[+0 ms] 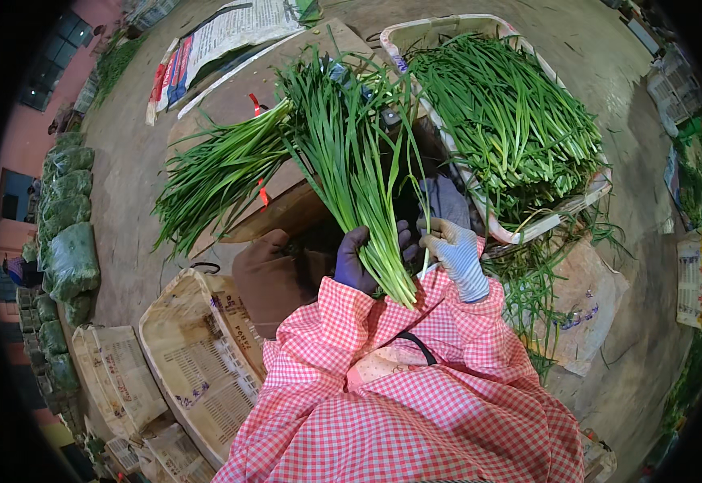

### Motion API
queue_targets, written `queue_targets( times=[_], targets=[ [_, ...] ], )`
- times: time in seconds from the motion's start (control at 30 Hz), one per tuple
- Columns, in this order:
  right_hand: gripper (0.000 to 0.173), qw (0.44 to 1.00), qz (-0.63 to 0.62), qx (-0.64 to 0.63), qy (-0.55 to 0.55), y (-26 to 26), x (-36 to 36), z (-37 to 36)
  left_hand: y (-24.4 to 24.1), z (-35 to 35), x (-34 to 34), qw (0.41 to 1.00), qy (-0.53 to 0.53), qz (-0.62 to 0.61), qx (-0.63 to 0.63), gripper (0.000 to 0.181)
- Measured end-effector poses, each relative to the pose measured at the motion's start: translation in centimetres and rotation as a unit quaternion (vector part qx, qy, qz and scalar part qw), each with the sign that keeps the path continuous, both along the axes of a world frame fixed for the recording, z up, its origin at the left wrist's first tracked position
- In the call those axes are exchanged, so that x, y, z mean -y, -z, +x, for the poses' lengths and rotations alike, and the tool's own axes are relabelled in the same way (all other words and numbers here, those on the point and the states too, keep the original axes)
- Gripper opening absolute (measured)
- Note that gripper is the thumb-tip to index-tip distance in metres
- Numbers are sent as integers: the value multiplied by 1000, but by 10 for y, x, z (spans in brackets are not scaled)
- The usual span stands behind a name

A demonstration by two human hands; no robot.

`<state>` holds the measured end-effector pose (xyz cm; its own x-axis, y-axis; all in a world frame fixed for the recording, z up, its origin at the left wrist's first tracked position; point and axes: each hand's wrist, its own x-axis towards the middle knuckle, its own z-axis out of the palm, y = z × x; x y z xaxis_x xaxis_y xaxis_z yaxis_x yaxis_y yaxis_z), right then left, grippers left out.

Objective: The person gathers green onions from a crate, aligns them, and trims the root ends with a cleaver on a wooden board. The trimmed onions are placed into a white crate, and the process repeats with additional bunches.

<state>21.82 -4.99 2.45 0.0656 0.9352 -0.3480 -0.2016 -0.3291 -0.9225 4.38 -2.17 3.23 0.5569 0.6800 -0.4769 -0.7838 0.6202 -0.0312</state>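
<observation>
My left hand [356, 261], in a dark purple glove, grips a bunch of long green garlic chives [360, 181] near its pale stem ends. The leaves fan away from me over a low board table [224, 130]. My right hand [456, 253], in a blue-and-white striped glove, pinches a few separate stalks [426, 223] to the right of the bunch. Another bunch of chives [230, 163] lies on the table at the left, with red ties [263, 194] beside it. A white-rimmed plastic crate [499, 232] at the upper right holds a large heap of chives [508, 115].
Empty plastic crates [200, 368] stand on the floor at the lower left. Loose leaves and a flattened sack [589, 302] lie at the right. A printed sack [230, 36] is at the table's far side. Bagged greens [73, 259] line the left wall.
</observation>
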Motion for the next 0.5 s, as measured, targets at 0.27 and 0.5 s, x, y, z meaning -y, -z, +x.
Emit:
queue_targets(
  times=[0.27, 0.5],
  targets=[
    [23, 998, 20, 28, 58, -12, 12, 27, -6, -3, 1, 999, -6, 34, -17, 51],
    [19, 993, 32, 79, 86, -16, 26, 40, 1, -7, 1, 997, -5, 53, 49, 55]
  ],
)
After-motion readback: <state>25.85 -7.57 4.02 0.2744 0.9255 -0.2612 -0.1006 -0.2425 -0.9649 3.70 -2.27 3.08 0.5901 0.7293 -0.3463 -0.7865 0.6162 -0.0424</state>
